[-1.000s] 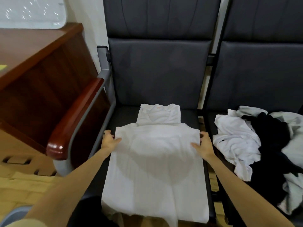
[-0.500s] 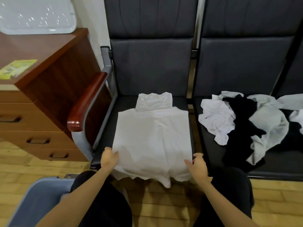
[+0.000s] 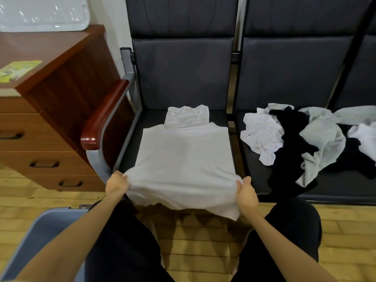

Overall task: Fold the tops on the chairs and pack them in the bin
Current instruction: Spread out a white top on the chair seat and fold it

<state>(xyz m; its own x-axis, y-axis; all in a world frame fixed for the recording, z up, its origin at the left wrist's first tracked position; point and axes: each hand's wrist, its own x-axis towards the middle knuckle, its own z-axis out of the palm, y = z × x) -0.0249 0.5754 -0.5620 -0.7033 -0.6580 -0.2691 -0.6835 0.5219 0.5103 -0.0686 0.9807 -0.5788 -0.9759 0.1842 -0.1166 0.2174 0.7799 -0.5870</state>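
Left hand (image 3: 116, 183) and right hand (image 3: 246, 195) slid from mid-shirt to near hem of white cotton top (image 3: 183, 159), now pinching its corners; bottom-up fold likely next.

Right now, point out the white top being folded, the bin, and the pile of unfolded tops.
white top (image 3: 183, 159), head view, middle of its flat body on the seat.
bin (image 3: 50, 224), head view, grey-blue wall at lower left.
pile of unfolded tops (image 3: 262, 133), head view, crumpled white piece at its left.

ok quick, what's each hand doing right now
Left hand: grips the white top at its lower left edge.
Right hand: grips its lower right edge.
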